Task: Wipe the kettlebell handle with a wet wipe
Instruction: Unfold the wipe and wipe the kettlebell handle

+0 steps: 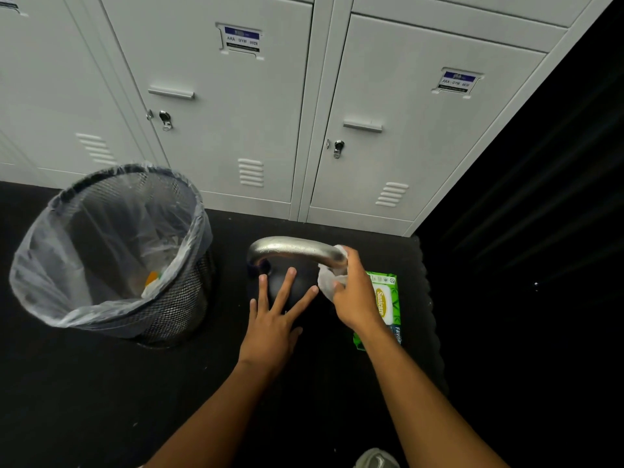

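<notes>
Right hand (354, 295) clamped around a white wet wipe (329, 282), pressed onto the right end of the kettlebell handle (293, 248). Left hand (273, 319) spread flat, fingers apart, bracing the black kettlebell (290, 288) on the dark floor mat (101, 383). Wiping step apparently under way; next, probably a slide leftward along the steel arc. Right of the kettlebell, a green Sanicare wipes pack (386, 305); left of it, a lined mesh wastebasket (111, 251); beyond, grey lockers (253, 113).

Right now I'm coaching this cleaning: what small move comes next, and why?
Probably slide the right hand with the wet wipe leftward along the kettlebell handle: the wipe sits at its right end, the rest looks bare, and the left hand steadies the ball.
</notes>
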{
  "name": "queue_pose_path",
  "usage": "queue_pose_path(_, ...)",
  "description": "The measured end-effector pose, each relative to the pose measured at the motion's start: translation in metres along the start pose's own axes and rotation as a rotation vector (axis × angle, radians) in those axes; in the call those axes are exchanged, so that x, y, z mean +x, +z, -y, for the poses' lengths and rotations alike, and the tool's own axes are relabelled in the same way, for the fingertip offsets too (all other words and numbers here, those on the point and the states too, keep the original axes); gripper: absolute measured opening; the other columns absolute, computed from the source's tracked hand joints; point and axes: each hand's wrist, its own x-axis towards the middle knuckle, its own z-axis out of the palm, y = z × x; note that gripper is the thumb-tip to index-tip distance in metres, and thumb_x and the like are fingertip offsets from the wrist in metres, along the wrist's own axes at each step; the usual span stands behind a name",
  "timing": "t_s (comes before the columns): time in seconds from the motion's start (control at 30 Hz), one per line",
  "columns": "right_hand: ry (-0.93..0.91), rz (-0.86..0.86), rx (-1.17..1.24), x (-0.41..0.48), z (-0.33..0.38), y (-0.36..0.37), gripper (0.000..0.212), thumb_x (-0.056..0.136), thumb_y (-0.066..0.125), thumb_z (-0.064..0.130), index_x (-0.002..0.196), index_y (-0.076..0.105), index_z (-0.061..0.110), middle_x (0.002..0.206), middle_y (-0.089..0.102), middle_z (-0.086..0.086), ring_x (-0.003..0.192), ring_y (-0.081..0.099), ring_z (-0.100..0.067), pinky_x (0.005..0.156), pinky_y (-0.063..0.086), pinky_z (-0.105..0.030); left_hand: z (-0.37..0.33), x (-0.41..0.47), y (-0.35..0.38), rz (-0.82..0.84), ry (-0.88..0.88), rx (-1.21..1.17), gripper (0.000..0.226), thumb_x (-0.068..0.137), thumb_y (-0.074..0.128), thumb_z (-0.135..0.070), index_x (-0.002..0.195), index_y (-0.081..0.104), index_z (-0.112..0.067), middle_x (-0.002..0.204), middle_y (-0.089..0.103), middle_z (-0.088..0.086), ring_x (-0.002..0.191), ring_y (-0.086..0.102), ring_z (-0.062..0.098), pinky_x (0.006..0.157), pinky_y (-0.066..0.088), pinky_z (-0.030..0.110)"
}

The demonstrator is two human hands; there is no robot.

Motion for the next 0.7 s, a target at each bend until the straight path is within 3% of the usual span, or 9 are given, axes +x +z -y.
queue_pose_path(0.13, 0.108, 0.105, -0.106, 0.011, -0.009, -0.008, 0.041, 0.087, 0.064, 0.002, 0.122, 0.055, 0.021, 0.111, 0.065, 0.003, 0.104, 0.062, -0.020, 0.073, 0.043, -0.023, 0.000, 0.001, 0.002, -0.012, 0.003, 0.011, 0.094, 0.101, 0.053, -0.038, 0.144, -0.027, -0.061, 0.155, -0.047, -0.012, 0.143, -0.039, 0.041, 0.123, 0.006, 0.062)
queue_pose_path(0.23, 0.154, 0.164, -0.038, 0.017, -0.004, -0.013, 0.040, 0.085, 0.070, 0.000, 0.117, 0.060, 0.021, 0.109, 0.067, 0.005, 0.101, 0.060, -0.014, 0.073, 0.043, -0.019, 0.001, 0.000, 0.001, 0.001, 0.005, 0.021, 0.092, 0.102, 0.051, -0.039, 0.145, -0.027, -0.059, 0.153, -0.049, -0.012, 0.143, -0.040, 0.041, 0.123, 0.004, 0.060)
queue_pose_path(0.43, 0.076, 0.044, -0.119, 0.020, 0.009, -0.008, 0.030, 0.081, 0.074, 0.004, 0.103, 0.064, 0.023, 0.095, 0.068, 0.003, 0.090, 0.063, -0.016, 0.074, 0.050, -0.028, 0.001, 0.000, 0.000, -0.002, 0.008, 0.016, 0.093, 0.101, 0.052, -0.038, 0.144, -0.029, -0.059, 0.154, -0.049, -0.013, 0.143, -0.039, 0.041, 0.123, 0.005, 0.061)
queue_pose_path(0.53, 0.012, -0.009, -0.211, 0.018, 0.019, -0.004, 0.031, 0.082, 0.073, 0.004, 0.107, 0.065, 0.022, 0.097, 0.067, 0.000, 0.092, 0.063, -0.019, 0.082, 0.053, -0.034, 0.002, 0.000, 0.000, -0.001, 0.011, 0.009, 0.097, 0.101, 0.053, -0.037, 0.140, -0.033, -0.062, 0.154, -0.048, -0.013, 0.143, -0.041, 0.040, 0.122, 0.004, 0.061)
queue_pose_path(0.63, -0.086, -0.038, -0.219, 0.011, 0.029, -0.005, 0.041, 0.083, 0.072, 0.004, 0.117, 0.065, 0.026, 0.103, 0.066, 0.003, 0.095, 0.062, -0.016, 0.082, 0.052, -0.029, 0.002, 0.000, 0.000, -0.002, 0.013, 0.012, 0.095, 0.101, 0.052, -0.038, 0.141, -0.031, -0.061, 0.154, -0.048, -0.013, 0.142, -0.041, 0.041, 0.123, 0.004, 0.062)
queue_pose_path(0.7, -0.190, -0.019, -0.162, 0.005, 0.033, -0.006, 0.054, 0.082, 0.069, 0.001, 0.126, 0.060, 0.030, 0.118, 0.064, 0.004, 0.104, 0.060, -0.014, 0.085, 0.054, -0.026, 0.001, 0.000, -0.001, 0.000, 0.013, 0.010, 0.096, 0.101, 0.053, -0.038, 0.141, -0.031, -0.061, 0.154, -0.048, -0.013, 0.142, -0.041, 0.041, 0.122, 0.004, 0.062)
